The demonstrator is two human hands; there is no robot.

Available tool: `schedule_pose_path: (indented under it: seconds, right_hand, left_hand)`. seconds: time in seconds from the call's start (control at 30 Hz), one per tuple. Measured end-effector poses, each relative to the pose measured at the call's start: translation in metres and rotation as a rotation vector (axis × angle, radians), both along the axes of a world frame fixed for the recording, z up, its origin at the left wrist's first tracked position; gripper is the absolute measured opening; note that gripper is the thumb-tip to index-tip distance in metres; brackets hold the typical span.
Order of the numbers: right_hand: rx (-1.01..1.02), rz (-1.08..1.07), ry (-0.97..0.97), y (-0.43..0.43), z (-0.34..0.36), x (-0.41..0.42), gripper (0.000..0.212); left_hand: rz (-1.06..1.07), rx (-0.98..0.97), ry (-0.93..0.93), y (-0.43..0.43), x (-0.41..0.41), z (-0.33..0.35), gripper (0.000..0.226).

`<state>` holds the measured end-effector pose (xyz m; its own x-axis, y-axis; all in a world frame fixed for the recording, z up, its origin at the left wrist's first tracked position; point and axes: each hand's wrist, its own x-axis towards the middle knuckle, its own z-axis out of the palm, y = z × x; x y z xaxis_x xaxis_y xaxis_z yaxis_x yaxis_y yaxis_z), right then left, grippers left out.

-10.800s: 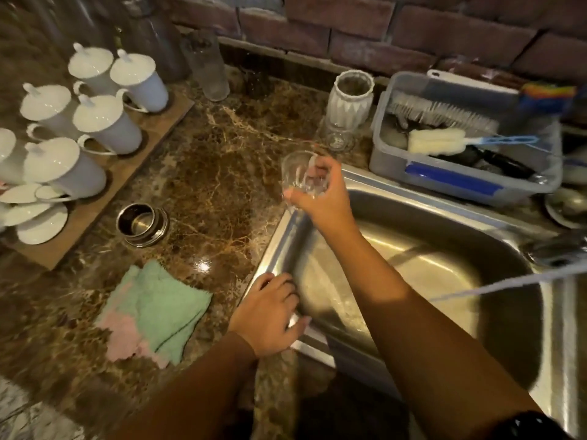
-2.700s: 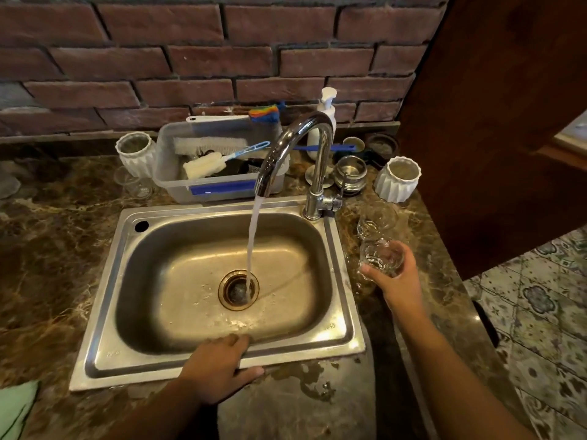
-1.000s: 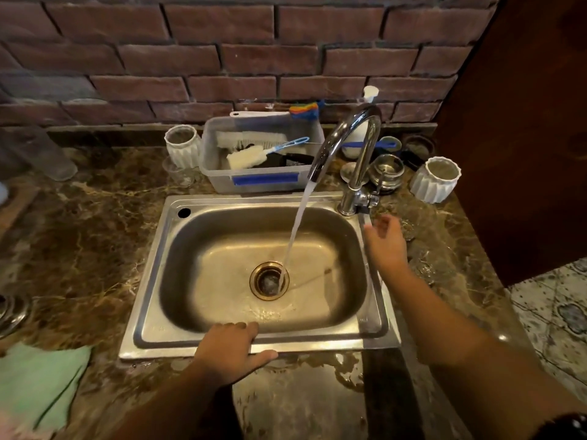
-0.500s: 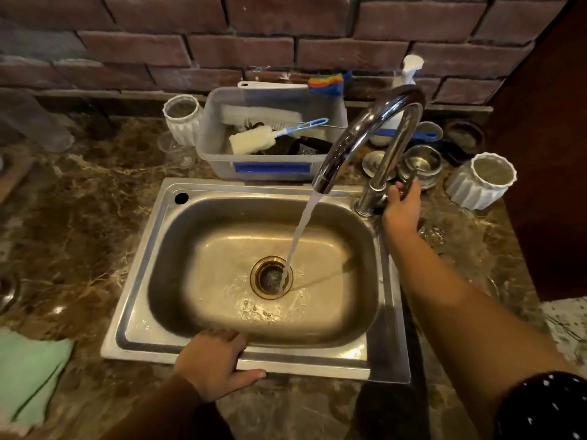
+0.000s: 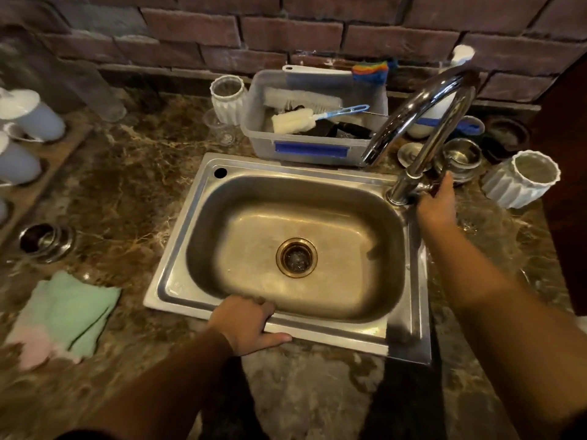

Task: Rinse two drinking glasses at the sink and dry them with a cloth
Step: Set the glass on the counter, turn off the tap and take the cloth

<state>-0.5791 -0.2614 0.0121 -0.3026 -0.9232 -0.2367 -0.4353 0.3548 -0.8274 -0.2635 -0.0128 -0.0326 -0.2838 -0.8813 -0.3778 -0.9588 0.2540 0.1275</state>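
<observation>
- Brick-backed kitchen, marbled desk [image 5: 127, 185]: right hand [image 5: 435, 204] fingers [image 5: 443, 184] curl round the lever at the base of the tap [image 5: 422, 122]; no water falls from the spout.
- Left hand [image 5: 247, 322] grips the front rim of the sink [image 5: 178, 252], fingers hooked over its edge.
- Clear glasses [image 5: 471, 222] show only faintly on the desk, just right of the sink.
- Rinsing looks finished; drying calls for a reach across to the green cloth [image 5: 73, 309], which lies well apart on the left.

The left grip [image 5: 247, 323] sits close, fingers hooked over the sink rim [image 5: 317, 332], thumb splayed. Arm outstretched, the right grip [image 5: 436, 203] curls round the tap handle [image 5: 426, 186].
</observation>
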Motion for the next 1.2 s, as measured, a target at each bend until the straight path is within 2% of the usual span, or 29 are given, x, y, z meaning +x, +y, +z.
schedule_pose_path:
  seconds: [0.13, 0.23, 0.3, 0.37, 0.5, 0.63, 0.73, 0.83, 0.93, 1.0, 1.07, 1.1, 1.17, 1.2]
  right_hand:
    - [-0.034, -0.039, 0.005, 0.07, 0.014, 0.027, 0.056]
    - [-0.025, -0.071, -0.001, 0.139, 0.019, 0.08, 0.046]
    - [0.031, 0.063, 0.032, 0.179, 0.017, 0.131, 0.046]
    - [0.053, 0.254, 0.055, 0.211, 0.015, 0.192, 0.046]
    - [0.003, 0.599, 0.14, 0.253, 0.016, 0.303, 0.043]
    - [-0.059, 0.88, 0.22, 0.273, 0.018, 0.393, 0.039]
    - [0.007, 1.082, 0.318, 0.282, 0.011, 0.448, 0.055]
    - [0.016, 1.107, 0.493, 0.296, -0.002, 0.484, 0.069]
    - [-0.029, 1.055, 0.616, 0.309, -0.014, 0.494, 0.069]
    - [-0.07, 1.04, 0.574, 0.31, -0.016, 0.494, 0.052]
    - [-0.1, 1.03, 0.469, 0.308, -0.01, 0.492, 0.024]
    - [-0.076, 1.034, 0.412, 0.307, -0.005, 0.489, 0.017]
    - [0.014, 1.03, 0.265, 0.307, 0.004, 0.48, 0.021]
    - [0.056, 1.003, 0.171, 0.307, 0.009, 0.473, 0.023]
  left_hand:
    - [0.03, 0.046, 0.063, 0.002, -0.001, 0.011, 0.077]
    - [0.046, 0.027, 0.249, 0.017, 0.014, 0.017, 0.05]
    - [0.016, -0.025, 0.35, 0.031, 0.037, 0.023, 0.034]
    - [0.033, -0.077, 0.403, 0.047, 0.077, 0.032, 0.028]
    - [0.25, -0.246, 0.397, 0.078, 0.179, 0.045, 0.022]
    - [0.576, -0.387, 0.279, 0.105, 0.277, 0.053, 0.023]
    - [0.878, -0.253, 0.151, 0.119, 0.325, 0.051, 0.039]
    - [1.059, -0.116, 0.19, 0.125, 0.341, 0.041, 0.069]
    - [1.196, -0.116, 0.314, 0.118, 0.335, 0.035, 0.073]
    - [1.273, -0.033, 0.329, 0.113, 0.332, 0.033, 0.07]
    - [1.291, 0.052, 0.415, 0.11, 0.333, 0.034, 0.049]
    - [1.293, 0.071, 0.489, 0.109, 0.334, 0.035, 0.035]
    - [1.272, 0.067, 0.625, 0.112, 0.334, 0.043, 0.013]
    - [1.25, 0.051, 0.683, 0.113, 0.332, 0.05, 0.012]
